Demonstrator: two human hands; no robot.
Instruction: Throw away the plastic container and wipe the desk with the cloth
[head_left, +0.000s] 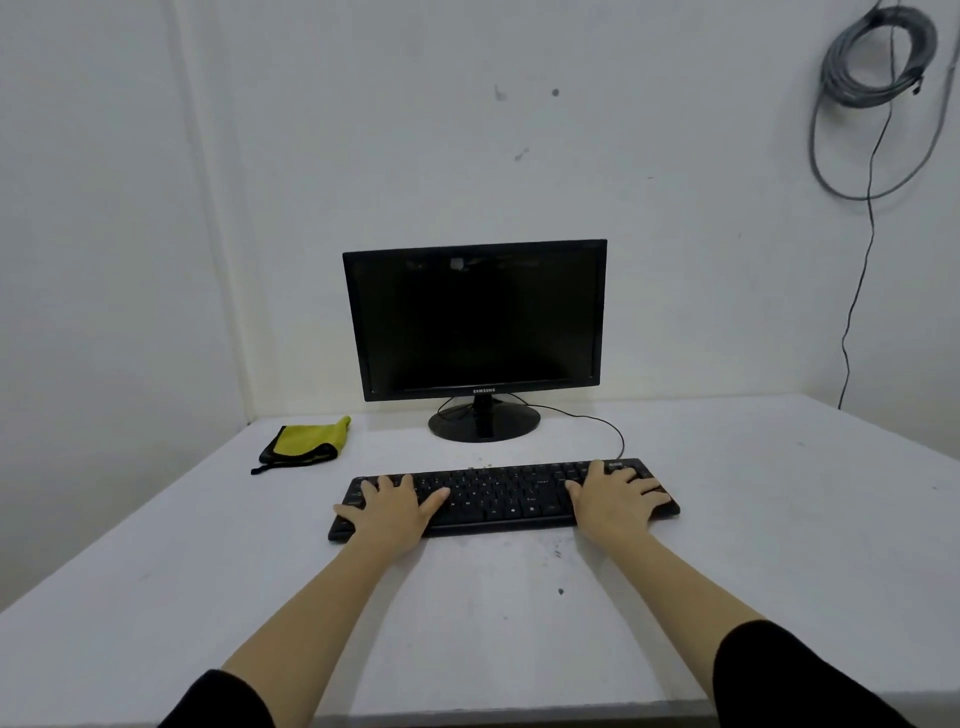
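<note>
A folded yellow cloth (306, 442) with a black edge lies on the white desk (208, 545), at the back left, beside the monitor. My left hand (390, 509) rests flat on the left end of a black keyboard (501, 496), fingers spread. My right hand (615, 496) lies the same way on the keyboard's right end. Neither hand holds anything. No plastic container is in view. Small dark specks and smudges mark the desk (558, 553) in front of the keyboard.
A black monitor (475, 319), switched off, stands on its round base at the back centre against the wall. Its cable (597, 420) runs over the desk to the keyboard. A coil of grey cable (878, 57) hangs on the wall at the upper right.
</note>
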